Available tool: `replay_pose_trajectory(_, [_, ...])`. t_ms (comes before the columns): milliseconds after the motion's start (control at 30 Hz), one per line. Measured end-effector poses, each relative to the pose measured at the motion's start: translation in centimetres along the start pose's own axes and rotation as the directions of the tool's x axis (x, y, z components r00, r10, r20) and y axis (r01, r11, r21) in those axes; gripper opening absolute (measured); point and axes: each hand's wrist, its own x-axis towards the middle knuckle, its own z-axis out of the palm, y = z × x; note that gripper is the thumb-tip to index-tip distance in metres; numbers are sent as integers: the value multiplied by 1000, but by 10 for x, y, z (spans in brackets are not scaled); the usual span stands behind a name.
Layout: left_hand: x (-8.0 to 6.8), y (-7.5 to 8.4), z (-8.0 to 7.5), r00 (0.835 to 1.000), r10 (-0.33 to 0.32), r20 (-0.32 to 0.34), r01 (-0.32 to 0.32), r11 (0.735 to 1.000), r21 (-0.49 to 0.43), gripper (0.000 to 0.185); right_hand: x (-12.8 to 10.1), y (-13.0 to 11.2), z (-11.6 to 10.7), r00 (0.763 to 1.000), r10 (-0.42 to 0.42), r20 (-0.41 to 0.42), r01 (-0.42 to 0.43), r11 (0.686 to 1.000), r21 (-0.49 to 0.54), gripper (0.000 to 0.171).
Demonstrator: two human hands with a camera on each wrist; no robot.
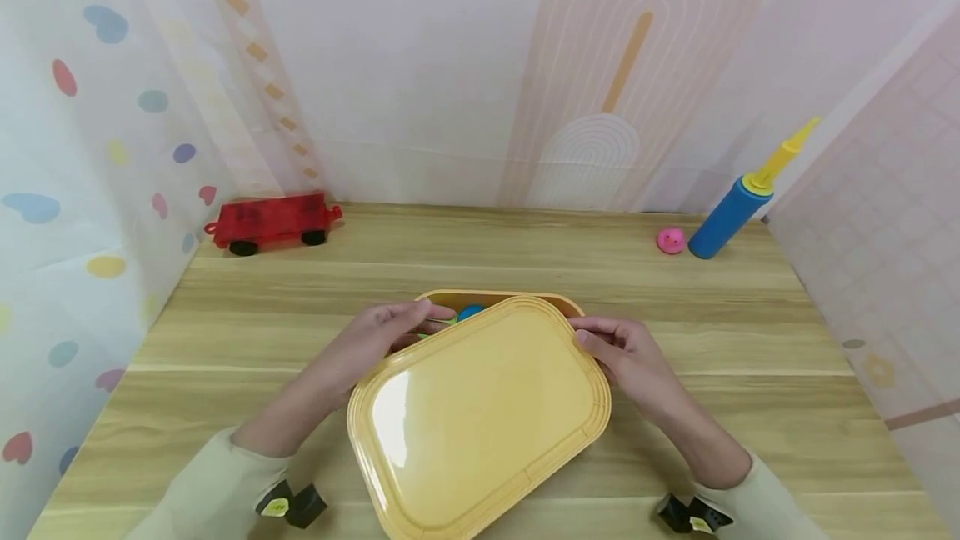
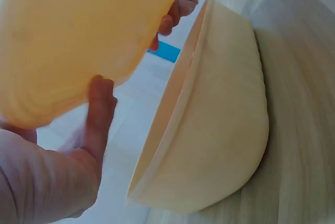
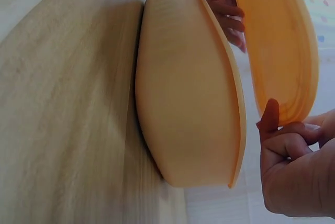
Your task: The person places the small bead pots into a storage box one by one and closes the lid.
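Note:
Both hands hold a yellow rectangular lid (image 1: 487, 415) with rounded corners, tilted and turned askew. Beneath and behind it stands a matching yellow box (image 2: 225, 109) on the table, its top uncovered at the far side. The left hand (image 1: 386, 332) grips the lid's far left edge, with a finger on its underside in the left wrist view. At the right edge, the right hand (image 1: 630, 357) pinches the lid between thumb and fingers; the right wrist view shows the lid raised off the box rim. A blue round thing (image 1: 470, 312) peeks out inside the box, otherwise mostly hidden by the lid.
A red toy wagon (image 1: 273, 222) with black wheels stands at the back left of the wooden table (image 1: 750, 407). At the back right are a pink toy duck (image 1: 671, 241) and a blue and yellow hand pump (image 1: 731, 215). Printed cloth walls enclose the table.

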Motion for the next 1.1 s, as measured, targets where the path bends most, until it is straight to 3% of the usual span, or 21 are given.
replay_pose_trajectory(200, [-14,0,-13,1000,30,-5,-31,998,-63,79,-3,1,-8,995,10,-97,-9,1000,9,39])
replay_pose_trajectory(400, [-30,-2,-16,995,89,-34,-91,995,-52,77,-8,6,-19,980,-1,-201,3,1000,9,39])
replay_pose_trajectory(767, [-47,1,0,992,117,-46,-118,992,-37,67,-14,9,-24,949,-1,-314,27,996,81,44])
replay_pose_trajectory(1100, [-55,11,7,993,111,-27,-110,994,22,63,-17,9,-18,924,-60,-378,107,989,105,35])
